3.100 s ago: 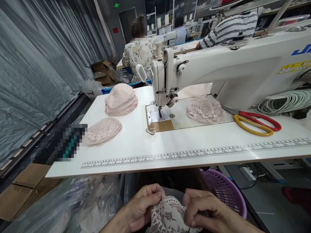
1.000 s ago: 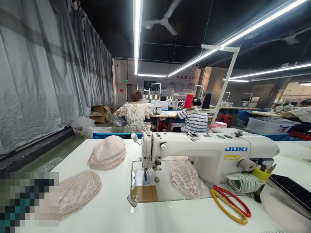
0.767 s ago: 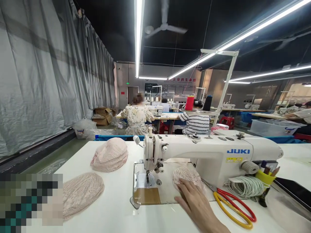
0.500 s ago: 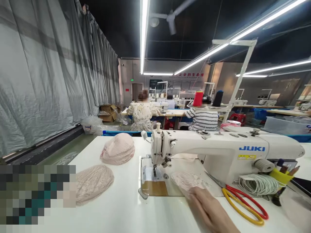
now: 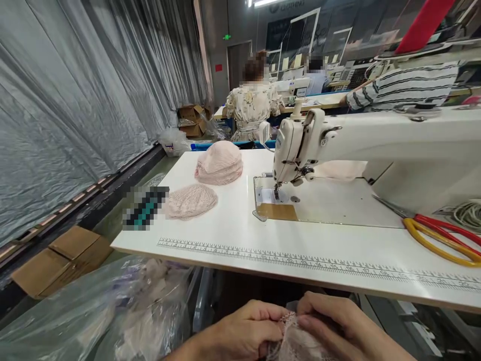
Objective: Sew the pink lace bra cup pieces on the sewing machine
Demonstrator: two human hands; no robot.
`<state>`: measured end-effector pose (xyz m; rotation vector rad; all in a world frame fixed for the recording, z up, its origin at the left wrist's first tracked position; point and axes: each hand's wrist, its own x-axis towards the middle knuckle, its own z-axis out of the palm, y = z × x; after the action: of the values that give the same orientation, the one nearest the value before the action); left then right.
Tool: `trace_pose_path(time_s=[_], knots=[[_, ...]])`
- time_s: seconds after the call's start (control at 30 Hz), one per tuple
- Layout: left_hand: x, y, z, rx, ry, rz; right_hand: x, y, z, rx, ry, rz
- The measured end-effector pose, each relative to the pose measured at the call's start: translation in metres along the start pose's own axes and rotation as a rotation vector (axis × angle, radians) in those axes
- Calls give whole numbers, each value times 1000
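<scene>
My left hand (image 5: 246, 328) and my right hand (image 5: 338, 321) are side by side, below the table's front edge. Both pinch a pale pink lace piece (image 5: 302, 343), whose lower part runs out of view. Beyond them the white sewing machine (image 5: 338, 143) stands on the table, its presser foot (image 5: 277, 192) over the metal plate. A flat lace cup piece (image 5: 191, 201) lies left of the machine. Behind it is a stack of pink cup pieces (image 5: 220, 163).
Scissors (image 5: 443, 238) with red and yellow handles lie at the right by the machine. A printed ruler (image 5: 263, 254) runs along the front of the white table (image 5: 229, 235). Plastic bags (image 5: 150, 306) and a cardboard box (image 5: 62, 260) are at lower left. Two people sit ahead.
The view has tilted down and turned left. My right hand has gone from the lace on the machine bed to below the table edge, where both hands hold lace.
</scene>
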<state>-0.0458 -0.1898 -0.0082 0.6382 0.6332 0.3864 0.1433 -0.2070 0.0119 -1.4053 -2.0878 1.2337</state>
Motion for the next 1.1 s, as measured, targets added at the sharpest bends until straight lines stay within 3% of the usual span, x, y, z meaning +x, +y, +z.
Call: trace_pose_path(time_s=[0.5,0.73,0.83,1.0,1.1], knots=[[-17,-4,-14,5,-40,-29,9,6,17,-114,-62,-32],[-22,-9,-16,302,53,73,10,0,22,-90,-69,-43],[-23,-11,-19,273,75,71,12,-2,20,-64,-71,24],[-29,-8,-30,182,126,15,7,7,16,14,-252,206],[-33,-2,-34,244,121,-39,3,14,17,12,-271,244]])
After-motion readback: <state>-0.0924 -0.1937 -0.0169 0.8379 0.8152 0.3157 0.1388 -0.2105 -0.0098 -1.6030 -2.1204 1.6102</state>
